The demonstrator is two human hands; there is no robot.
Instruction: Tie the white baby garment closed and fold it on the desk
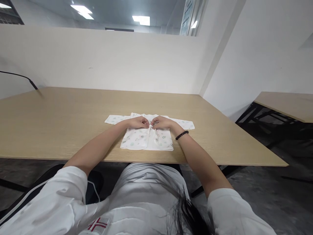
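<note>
A small white baby shirt [137, 138] with a faint coloured print lies spread on the wooden table, its two sleeves stretched out to the sides. My left hand [140, 122] and my right hand [160, 122] meet over its middle, just above the front opening. Both pinch the cloth edges there, fingertips almost touching. Whatever fastening sits between the fingertips is too small to make out. Below my hands the two front panels hang slightly apart along the opening. A black bead bracelet [182, 135] circles my right wrist.
The light wooden table [73, 114] runs up to a white wall [122, 62] with a window above it. A thin black cable or stem [30, 81] reaches in at the left. Another table [288, 104] with black legs stands at the right.
</note>
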